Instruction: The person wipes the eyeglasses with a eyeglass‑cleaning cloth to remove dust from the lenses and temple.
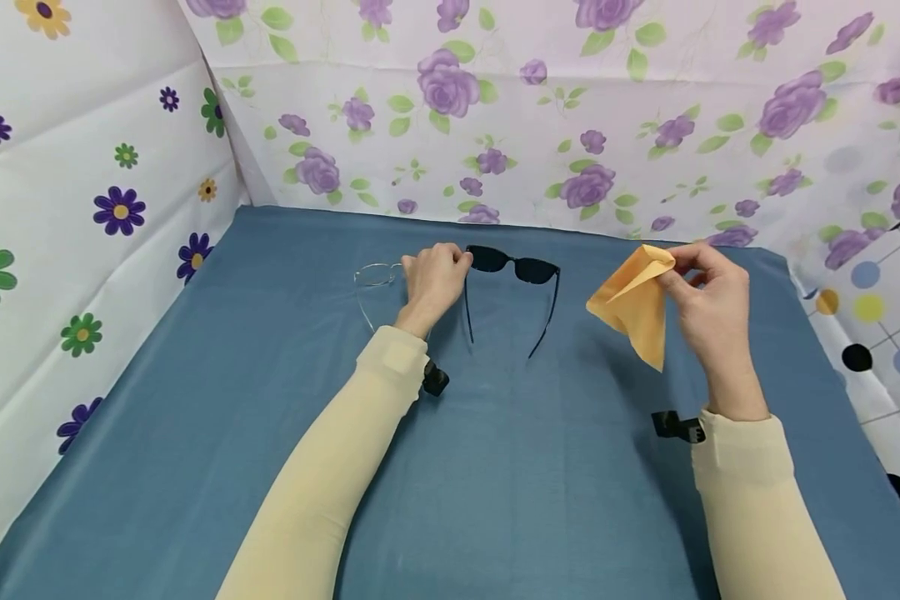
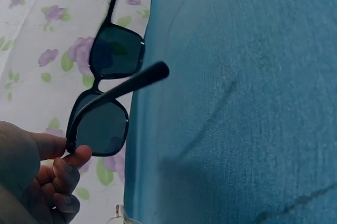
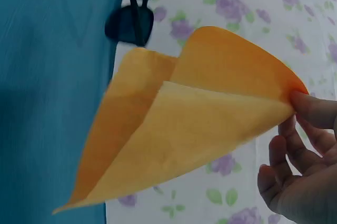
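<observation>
My left hand [image 1: 437, 282] pinches a pair of black sunglasses [image 1: 532, 270] at the hinge corner of the frame, between thumb and forefinger. Their temples are unfolded and point toward me, and the dark lenses [image 2: 102, 124] face the left wrist camera. On the right, my right hand [image 1: 708, 304] pinches a yellow-orange cloth [image 1: 633, 300] by one corner. The cloth hangs folded over itself, as the right wrist view shows the cloth [image 3: 200, 124] spread in two layers. Thin-rimmed eyeglasses [image 1: 376, 275] lie just left of my left hand, partly hidden by it.
A blue cloth [image 1: 495, 500] covers the table. Behind it stands a white backdrop with purple roses [image 1: 450, 83]; a flower-print sheet [image 1: 45, 250] borders the left side, and a dotted sheet [image 1: 870, 333] the right. A small black camera [image 1: 436, 380] sits on the left wrist.
</observation>
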A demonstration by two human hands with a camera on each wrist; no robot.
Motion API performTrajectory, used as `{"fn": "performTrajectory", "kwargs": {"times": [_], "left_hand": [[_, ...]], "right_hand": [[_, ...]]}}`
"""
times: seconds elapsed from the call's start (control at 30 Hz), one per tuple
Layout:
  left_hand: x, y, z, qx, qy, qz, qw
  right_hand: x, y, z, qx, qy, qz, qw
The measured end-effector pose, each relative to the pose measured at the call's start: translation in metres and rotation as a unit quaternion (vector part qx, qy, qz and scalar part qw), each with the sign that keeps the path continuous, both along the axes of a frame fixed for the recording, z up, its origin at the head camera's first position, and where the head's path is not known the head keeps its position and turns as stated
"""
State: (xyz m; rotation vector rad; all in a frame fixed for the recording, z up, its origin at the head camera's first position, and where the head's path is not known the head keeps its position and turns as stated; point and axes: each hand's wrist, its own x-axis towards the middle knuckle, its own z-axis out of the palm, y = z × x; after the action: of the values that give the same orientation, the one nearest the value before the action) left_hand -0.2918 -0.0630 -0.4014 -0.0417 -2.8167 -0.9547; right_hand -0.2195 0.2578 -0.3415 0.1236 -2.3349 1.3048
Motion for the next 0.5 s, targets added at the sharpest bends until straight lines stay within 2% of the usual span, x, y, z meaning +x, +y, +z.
{"fn": "performTrajectory", "kwargs": {"times": [0.17,0.37,0.5], "left_hand": [[-0.002,0.001,-0.003,-0.009,-0.005,0.004,0.9999],[-0.004,0.003,-0.006,-0.033,-0.012,0.012,0.9993],[-0.004,0.005,-0.007,-0.059,-0.013,0.017,0.9980]], "right_hand": [[-0.007,0.017,-0.006,0.065,-0.025,-0.003,0.998],[-0.016,0.027,-0.016,0.108,-0.058,-0.009,0.992],[-0.026,0.033,-0.027,0.146,-0.098,0.000,0.984]]}}
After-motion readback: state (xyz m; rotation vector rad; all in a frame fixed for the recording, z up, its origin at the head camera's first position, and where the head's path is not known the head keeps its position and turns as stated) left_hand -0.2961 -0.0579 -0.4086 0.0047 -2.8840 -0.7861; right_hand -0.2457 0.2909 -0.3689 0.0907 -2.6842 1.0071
